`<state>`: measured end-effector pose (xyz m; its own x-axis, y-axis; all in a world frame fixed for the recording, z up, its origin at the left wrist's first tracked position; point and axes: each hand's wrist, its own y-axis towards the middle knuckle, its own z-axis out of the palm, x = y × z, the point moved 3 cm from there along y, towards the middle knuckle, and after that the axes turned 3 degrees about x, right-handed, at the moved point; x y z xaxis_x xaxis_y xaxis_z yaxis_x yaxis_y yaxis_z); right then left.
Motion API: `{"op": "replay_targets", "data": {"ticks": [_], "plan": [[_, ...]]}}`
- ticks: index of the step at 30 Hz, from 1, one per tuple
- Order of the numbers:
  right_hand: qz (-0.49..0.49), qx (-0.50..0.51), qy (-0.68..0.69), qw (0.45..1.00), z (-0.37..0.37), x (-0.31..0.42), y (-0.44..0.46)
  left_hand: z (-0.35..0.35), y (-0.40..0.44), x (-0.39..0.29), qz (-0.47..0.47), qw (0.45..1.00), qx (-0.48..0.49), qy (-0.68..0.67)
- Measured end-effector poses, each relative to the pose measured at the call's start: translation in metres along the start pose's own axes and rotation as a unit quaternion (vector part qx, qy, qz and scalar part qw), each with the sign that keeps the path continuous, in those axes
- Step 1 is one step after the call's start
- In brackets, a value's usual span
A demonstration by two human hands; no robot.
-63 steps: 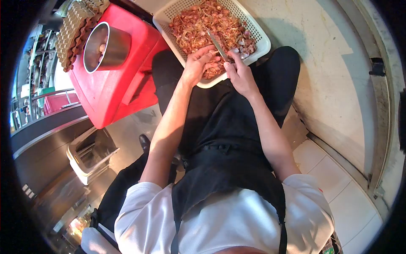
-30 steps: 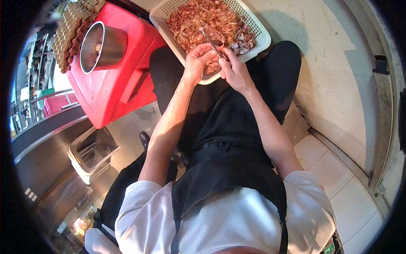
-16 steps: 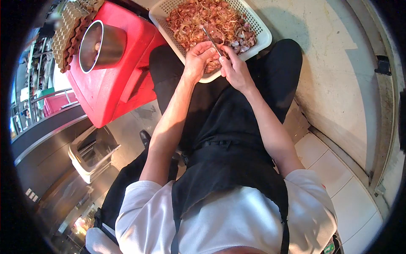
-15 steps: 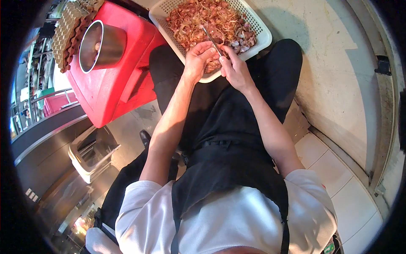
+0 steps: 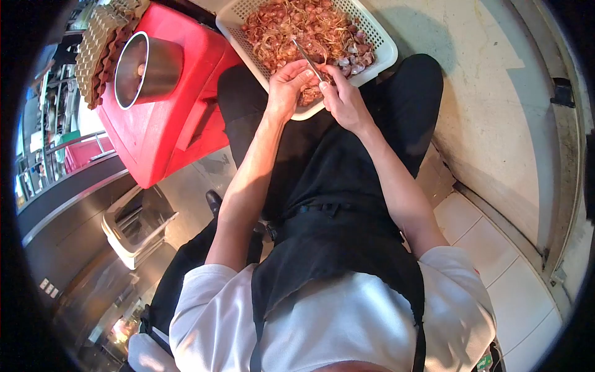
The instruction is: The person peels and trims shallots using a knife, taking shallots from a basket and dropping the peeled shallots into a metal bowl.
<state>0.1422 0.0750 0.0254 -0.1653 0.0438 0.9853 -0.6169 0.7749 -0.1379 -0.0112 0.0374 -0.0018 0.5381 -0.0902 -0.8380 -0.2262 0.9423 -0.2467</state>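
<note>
My right hand [image 5: 343, 99] is closed on a small knife [image 5: 307, 59], its blade pointing up and left over the basket. Close beside it, my left hand [image 5: 287, 90] has its fingers bent together at the blade; what they pinch is too small to name. Both hands are above the near edge of a white perforated basket [image 5: 387, 54]. Reddish-brown shallots [image 5: 291, 31] with stringy roots fill most of the basket, and paler purplish pieces [image 5: 357, 60] lie at its right side.
To the left, a metal pot [image 5: 162, 69] holding a small bulb stands on a red cooler box [image 5: 139, 139], beside stacked egg trays [image 5: 102, 53]. A person in dark trousers [image 5: 180, 273] is at the lower left, near an open bin [image 5: 133, 232]. A wall [image 5: 477, 93] rises on the right.
The view has shifted slightly. My left hand's fingers have drawn in closer together than at first, and the knife has moved a little to the left with my right hand.
</note>
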Motion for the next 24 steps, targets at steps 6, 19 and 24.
{"op": "replay_targets", "data": {"ticks": [6, 19, 24], "plan": [[-0.016, -0.013, 0.01, 1.0, 0.005, -0.006, 0.003, 0.0, -0.001, 0.0, 0.036, 0.998, -0.018, 0.056], [0.094, 0.03, 0.213, 0.972, 0.011, -0.006, 0.007, 0.01, -0.009, -0.006, 0.063, 0.98, -0.056, 0.182], [0.125, 0.021, 0.209, 0.97, 0.005, -0.003, 0.005, 0.013, -0.012, -0.005, 0.035, 0.976, -0.06, 0.208]]}}
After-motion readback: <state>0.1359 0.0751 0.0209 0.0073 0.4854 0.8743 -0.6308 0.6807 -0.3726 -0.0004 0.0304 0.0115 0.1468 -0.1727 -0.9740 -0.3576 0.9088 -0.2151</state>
